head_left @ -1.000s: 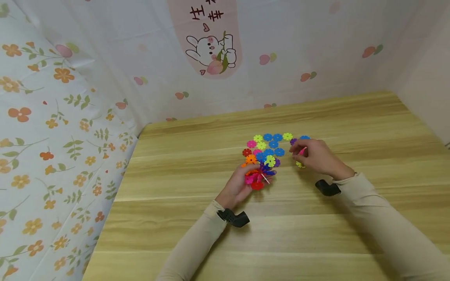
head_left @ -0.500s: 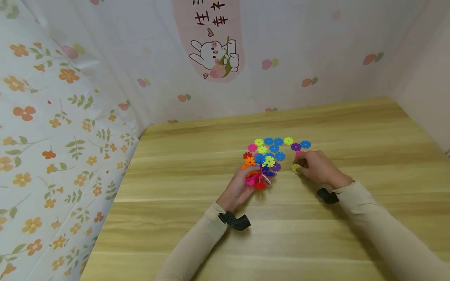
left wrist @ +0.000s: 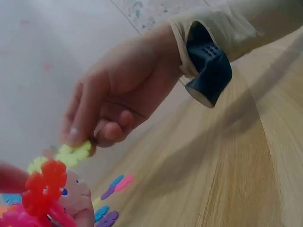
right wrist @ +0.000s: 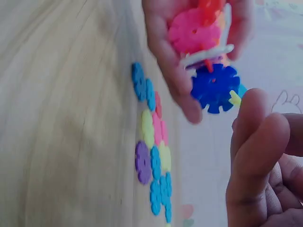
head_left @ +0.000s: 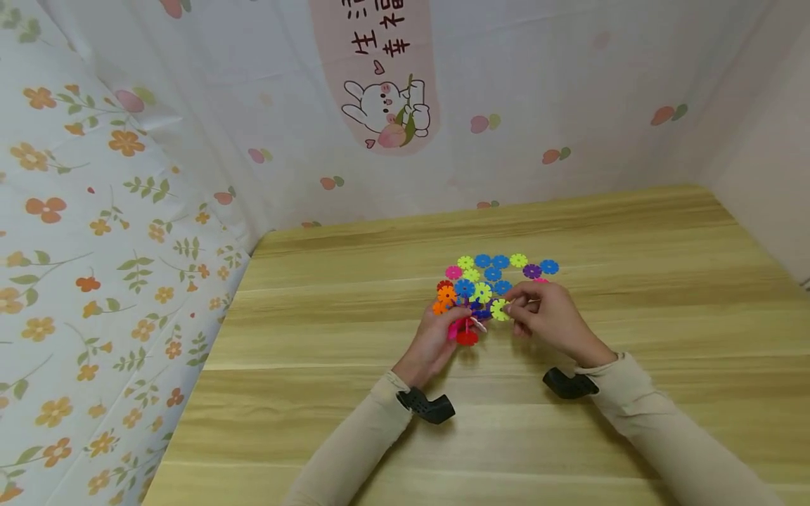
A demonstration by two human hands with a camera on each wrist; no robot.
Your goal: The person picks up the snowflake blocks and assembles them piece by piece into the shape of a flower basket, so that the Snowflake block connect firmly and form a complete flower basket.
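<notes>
My left hand (head_left: pixel 433 341) holds a cluster of interlocked plastic snowflake discs low over the table. It includes a red disc (left wrist: pixel 45 188), a pink disc (right wrist: pixel 193 30), a white disc seen nearly edge-on (right wrist: pixel 208 55) and a dark blue disc (right wrist: pixel 215 88). Between thumb and fingers my right hand (head_left: pixel 557 320) pinches a yellow-green snowflake disc (head_left: pixel 499 310), just right of the cluster. In the right wrist view, the tip of that disc overlaps the dark blue disc's edge. My left fingers hide part of the cluster in the head view.
Several loose discs lie flat beyond my hands on the wooden table (head_left: pixel 316 393), among them a blue disc (head_left: pixel 492 273), a purple disc (head_left: pixel 531 270) and a pink disc (head_left: pixel 453 272). A printed curtain (head_left: pixel 538 84) hangs behind the table's back edge.
My right hand has picked up the yellow-green disc from the table at the right and carried it left to the cluster. My left hand stays nearly in place with the cluster.
</notes>
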